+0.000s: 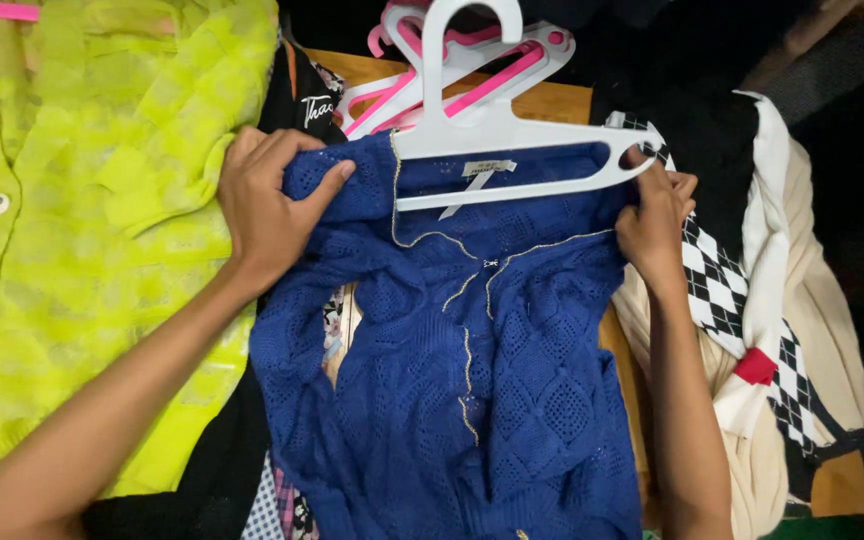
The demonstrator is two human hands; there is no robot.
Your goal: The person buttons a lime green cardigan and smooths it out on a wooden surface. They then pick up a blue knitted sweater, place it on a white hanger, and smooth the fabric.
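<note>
A dark blue knitted cardigan point(472, 380) with thin gold trim lies in the middle of the head view, its neck around a white plastic hanger point(497, 130). My left hand point(267, 210) grips the cardigan's left shoulder, bunching the knit. My right hand point(657, 225) holds the right shoulder fabric at the hanger's right tip. Both forearms reach in from the bottom edge.
A bright yellow-green buttoned knit point(82, 230) covers the left side. Pink hangers point(472, 60) lie behind the white one on a wooden table point(552, 100). A cream garment with black-and-white argyle point(742, 300) lies on the right; dark clothes sit underneath.
</note>
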